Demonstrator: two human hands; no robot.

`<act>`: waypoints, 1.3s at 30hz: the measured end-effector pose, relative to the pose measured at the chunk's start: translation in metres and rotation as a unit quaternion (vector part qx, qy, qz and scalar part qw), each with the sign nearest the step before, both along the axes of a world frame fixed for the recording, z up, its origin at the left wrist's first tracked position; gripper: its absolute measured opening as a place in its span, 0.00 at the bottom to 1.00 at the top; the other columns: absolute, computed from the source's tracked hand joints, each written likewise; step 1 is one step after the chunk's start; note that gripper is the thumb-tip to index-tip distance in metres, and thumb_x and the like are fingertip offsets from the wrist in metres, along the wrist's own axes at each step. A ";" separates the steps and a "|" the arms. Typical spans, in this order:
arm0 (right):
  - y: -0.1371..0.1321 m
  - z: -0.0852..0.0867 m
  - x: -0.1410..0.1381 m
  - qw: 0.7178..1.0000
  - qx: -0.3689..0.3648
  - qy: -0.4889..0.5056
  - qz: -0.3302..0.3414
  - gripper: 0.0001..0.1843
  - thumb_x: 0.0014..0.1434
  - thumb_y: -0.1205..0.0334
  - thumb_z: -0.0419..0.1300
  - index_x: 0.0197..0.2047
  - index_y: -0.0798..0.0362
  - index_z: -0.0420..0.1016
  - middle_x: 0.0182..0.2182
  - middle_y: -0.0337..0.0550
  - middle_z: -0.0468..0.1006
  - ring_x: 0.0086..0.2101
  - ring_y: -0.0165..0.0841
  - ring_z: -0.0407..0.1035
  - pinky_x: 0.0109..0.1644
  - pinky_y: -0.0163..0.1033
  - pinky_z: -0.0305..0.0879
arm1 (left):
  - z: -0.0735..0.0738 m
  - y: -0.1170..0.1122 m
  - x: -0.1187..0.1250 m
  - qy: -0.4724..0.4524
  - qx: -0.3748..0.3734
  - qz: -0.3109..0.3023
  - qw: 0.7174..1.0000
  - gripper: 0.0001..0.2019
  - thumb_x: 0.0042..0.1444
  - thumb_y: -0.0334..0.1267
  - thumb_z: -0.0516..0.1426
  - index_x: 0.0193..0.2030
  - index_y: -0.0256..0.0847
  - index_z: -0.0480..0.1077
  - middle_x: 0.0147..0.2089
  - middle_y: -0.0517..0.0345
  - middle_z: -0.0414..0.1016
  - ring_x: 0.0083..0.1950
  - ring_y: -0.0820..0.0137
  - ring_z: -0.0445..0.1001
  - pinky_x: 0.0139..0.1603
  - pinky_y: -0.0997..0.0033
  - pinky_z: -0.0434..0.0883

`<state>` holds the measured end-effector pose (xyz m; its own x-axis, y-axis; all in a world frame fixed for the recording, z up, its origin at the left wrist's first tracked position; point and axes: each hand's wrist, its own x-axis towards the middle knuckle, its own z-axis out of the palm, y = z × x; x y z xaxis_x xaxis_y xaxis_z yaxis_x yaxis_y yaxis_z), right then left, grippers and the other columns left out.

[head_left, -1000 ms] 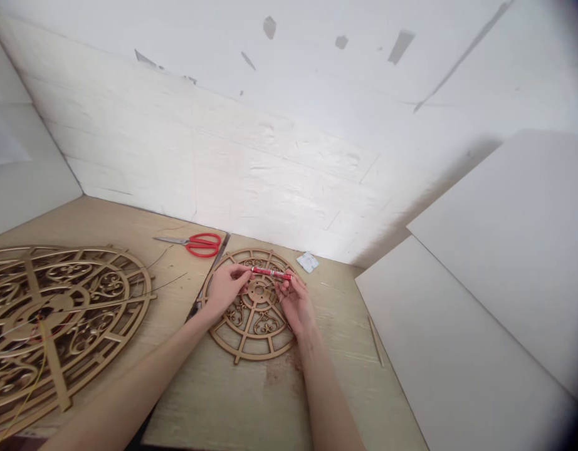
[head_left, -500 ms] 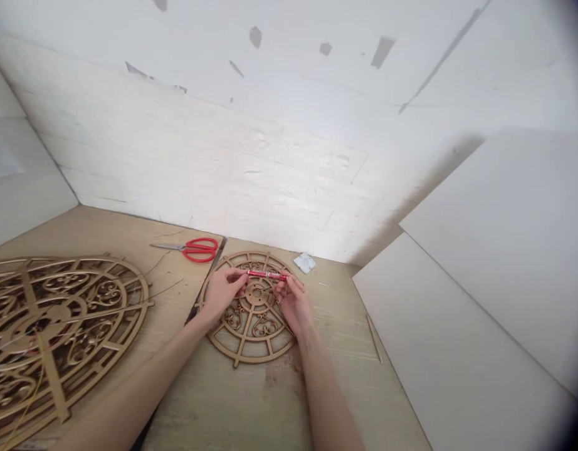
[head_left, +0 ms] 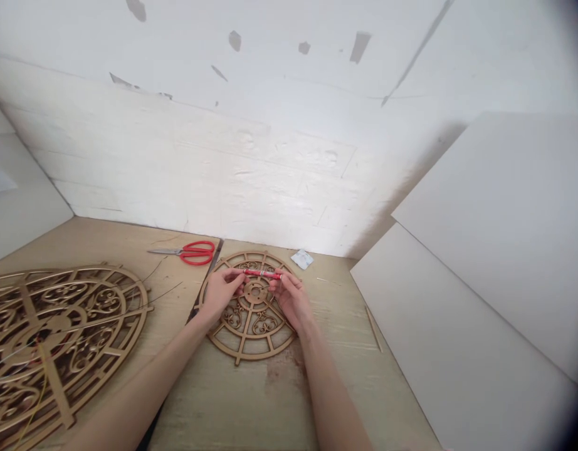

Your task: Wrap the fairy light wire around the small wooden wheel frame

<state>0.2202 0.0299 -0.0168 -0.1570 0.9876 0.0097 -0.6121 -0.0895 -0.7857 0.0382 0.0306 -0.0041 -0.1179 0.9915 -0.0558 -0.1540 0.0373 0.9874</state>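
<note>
Between my two hands a slim red pen-like stick [head_left: 262,273] with a pale band in its middle lies level. My left hand [head_left: 222,290] is closed, pinching its left end. Its right end sits in the fingers of my right hand [head_left: 291,297], also closed. A small thin dark piece shows under the right fingers, too small to name. Both hands are just over a round gold openwork frame [head_left: 242,346], with scrollwork and a pierced centre disc, lying flat on the table [head_left: 223,401].
Red-handled scissors [head_left: 197,253] lie at the back left. A larger gold openwork frame [head_left: 105,361] with loose wires fills the left side. A small pale packet [head_left: 302,259] rests by the wall. White panels [head_left: 411,326] stand at right, beside a thin strip [head_left: 374,329].
The view has shifted slightly. My right hand has moved a little along the red stick, and the stick tilts slightly down to the right. Both hands keep hold of it.
</note>
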 end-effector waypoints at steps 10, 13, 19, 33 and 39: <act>-0.005 0.005 0.003 1.000 0.017 -0.013 0.011 0.14 0.49 0.56 0.73 0.38 0.53 0.83 0.26 0.41 0.82 0.28 0.30 0.74 0.38 0.35 0.71 | -0.005 0.005 -0.006 -0.005 0.034 0.000 0.999 0.19 0.40 0.50 0.67 0.33 0.36 0.76 0.29 0.53 0.79 0.22 0.72 0.69 0.24 0.72 0.68; -0.005 0.003 0.001 1.000 0.021 0.003 0.004 0.13 0.48 0.57 0.73 0.37 0.52 0.83 0.24 0.39 0.81 0.26 0.29 0.73 0.39 0.35 0.71 | -0.006 0.007 -0.008 -0.014 0.044 -0.002 0.999 0.19 0.40 0.50 0.68 0.32 0.37 0.76 0.29 0.54 0.78 0.22 0.73 0.69 0.23 0.73 0.67; -0.007 0.003 -0.002 0.998 0.045 0.000 -0.035 0.09 0.49 0.58 0.72 0.34 0.51 0.82 0.20 0.37 0.77 0.26 0.30 0.72 0.37 0.35 0.70 | 0.000 0.004 -0.007 0.020 0.061 0.000 0.998 0.18 0.42 0.50 0.67 0.32 0.37 0.76 0.25 0.58 0.75 0.21 0.74 0.67 0.22 0.73 0.66; -0.015 0.015 -0.005 0.997 0.064 -0.033 -0.036 0.08 0.51 0.57 0.69 0.33 0.50 0.82 0.18 0.36 0.74 0.25 0.30 0.69 0.41 0.38 0.67 | 0.006 0.001 -0.007 0.016 0.056 0.026 0.998 0.20 0.45 0.56 0.64 0.32 0.40 0.72 0.31 0.55 0.77 0.28 0.69 0.72 0.21 0.73 0.66; -0.018 0.017 -0.006 0.996 0.079 0.001 -0.034 0.07 0.51 0.57 0.70 0.33 0.49 0.82 0.18 0.35 0.74 0.24 0.29 0.67 0.40 0.38 0.68 | 0.005 -0.003 -0.001 0.059 0.036 0.003 0.998 0.15 0.46 0.50 0.63 0.31 0.39 0.71 0.28 0.55 0.76 0.26 0.67 0.73 0.22 0.70 0.70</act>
<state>0.2138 0.0120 0.0003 -0.0897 0.9819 0.1668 -0.6135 0.0775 -0.7859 0.0368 0.0281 0.0009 -0.1246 0.9918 0.0296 -0.0357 -0.0343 0.9988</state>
